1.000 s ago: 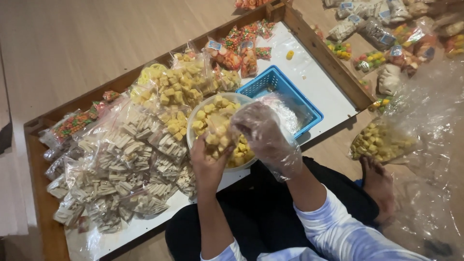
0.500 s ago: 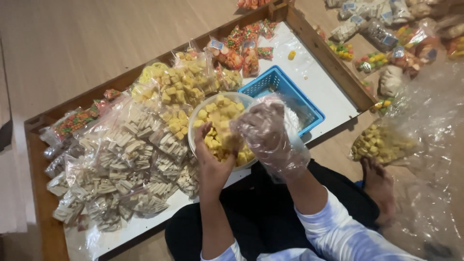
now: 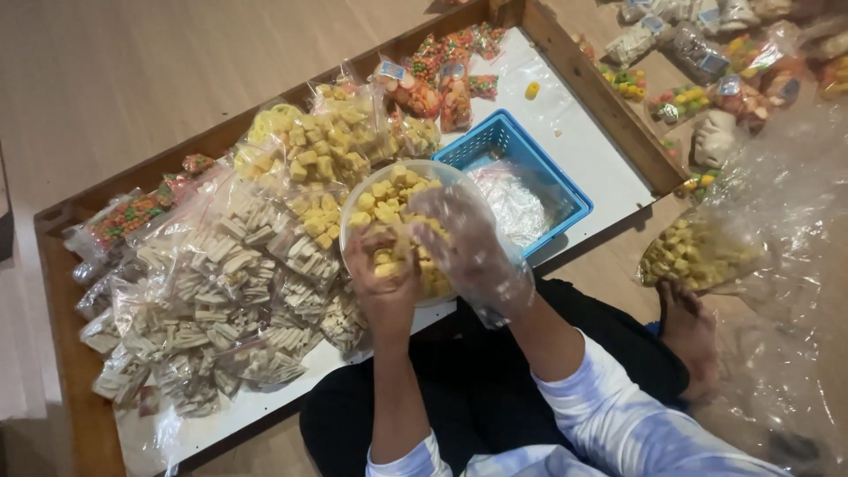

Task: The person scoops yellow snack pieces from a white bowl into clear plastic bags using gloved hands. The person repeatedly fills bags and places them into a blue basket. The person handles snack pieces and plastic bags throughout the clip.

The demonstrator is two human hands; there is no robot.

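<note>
Your left hand (image 3: 384, 283) pinches yellow cubes (image 3: 389, 201) over bowl (image 3: 353, 212); right hand (image 3: 464, 252) at 3 o'clock, bag-sheathed, fingers apart, keeps mouth open.

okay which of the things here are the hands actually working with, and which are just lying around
In use:
- left hand, scooping yellow snack cubes
- right hand, inside a clear plastic bag
- round bowl holding the cubes

Lying about:
- blue basket
- bagged beige sticks
- bagged yellow cubes
- orange snack packets
- bag of yellow cubes on the floor
</note>
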